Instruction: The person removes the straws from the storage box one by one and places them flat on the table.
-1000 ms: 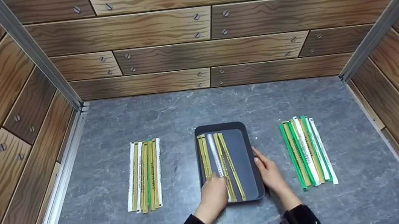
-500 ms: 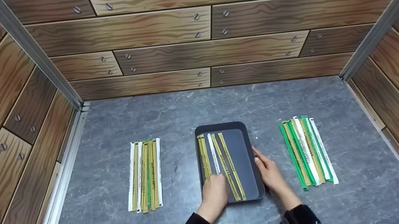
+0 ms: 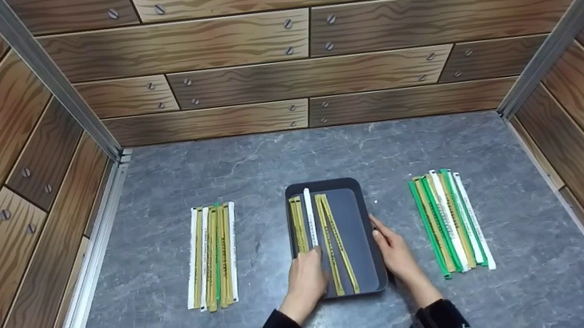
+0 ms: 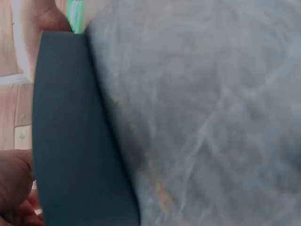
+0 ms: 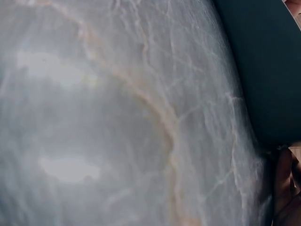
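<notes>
In the head view, my left hand (image 3: 306, 277) pinches the lower part of a white wrapped straw (image 3: 309, 212), a long thin printed packet. The straw stands over the left half of a dark grey tray (image 3: 359, 245), its far end close to the tray's far wall. Several gold wrapped straws (image 3: 297, 222) lie left of it, and two more gold wrapped straws (image 3: 330, 248) lie to its right. My right hand (image 3: 399, 255) holds the tray's right side, thumb at the rim. Both wrist views mostly show the tray's outer wall (image 4: 75, 132) and the tabletop; the straw is hidden there.
A row of white, gold and green wrapped straws (image 3: 218, 256) lies left of the tray. Another mixed row (image 3: 452, 222) lies to the right. The grey marbled tabletop (image 3: 247, 164) is bounded by wood-patterned walls (image 3: 238, 87) with metal corner posts.
My left hand shifts slightly left and away from the two gold straws, and the white straw's far end moves forward. The nearer gold straw's lower end is now uncovered. My right hand stays put.
</notes>
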Tool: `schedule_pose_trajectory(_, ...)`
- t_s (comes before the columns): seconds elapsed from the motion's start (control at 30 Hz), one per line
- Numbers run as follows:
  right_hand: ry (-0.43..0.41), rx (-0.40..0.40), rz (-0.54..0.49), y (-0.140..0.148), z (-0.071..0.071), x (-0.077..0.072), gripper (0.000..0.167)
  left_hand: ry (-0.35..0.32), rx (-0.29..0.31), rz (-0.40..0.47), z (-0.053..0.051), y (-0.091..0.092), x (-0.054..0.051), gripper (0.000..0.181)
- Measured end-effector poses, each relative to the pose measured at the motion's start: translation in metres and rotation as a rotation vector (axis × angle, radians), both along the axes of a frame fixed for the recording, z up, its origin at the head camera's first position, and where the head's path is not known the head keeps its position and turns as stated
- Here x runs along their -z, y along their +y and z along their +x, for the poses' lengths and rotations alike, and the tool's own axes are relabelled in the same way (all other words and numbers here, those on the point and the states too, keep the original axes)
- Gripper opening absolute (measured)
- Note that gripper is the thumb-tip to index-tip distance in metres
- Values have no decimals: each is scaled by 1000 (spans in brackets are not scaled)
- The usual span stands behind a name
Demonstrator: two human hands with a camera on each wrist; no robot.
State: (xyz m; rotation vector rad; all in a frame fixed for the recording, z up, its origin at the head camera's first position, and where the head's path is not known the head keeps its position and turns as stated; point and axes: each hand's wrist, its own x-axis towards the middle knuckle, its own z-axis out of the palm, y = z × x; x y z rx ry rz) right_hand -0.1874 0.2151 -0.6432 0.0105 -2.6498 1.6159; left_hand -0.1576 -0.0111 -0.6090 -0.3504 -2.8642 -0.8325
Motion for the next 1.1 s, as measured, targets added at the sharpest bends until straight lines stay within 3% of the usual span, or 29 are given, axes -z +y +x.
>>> schedule_pose_trajectory(0.3, -16, 5, 2, 1, -1, 1, 45, -38, 23, 105, 5, -16, -28, 46)
schedule_pose_trajectory(0.6, -49, -2, -21, 1, 0, 1, 46, -55, -16, 220, 7, -44, -43, 56)
schedule_pose_trajectory(0.73, -38, 1, -16, 1, 0, 0, 46, -46, -60, 273, 6, -64, -46, 58)
schedule_pose_trajectory(0.87, -32, 5, -5, 1, 0, 0, 45, -51, -134, 272, 5, -86, -46, 58)
schedule_pose_trajectory(1.1, -26, 5, 9, 1, 0, 1, 45, -77, -278, 213, 6, -126, -40, 59)
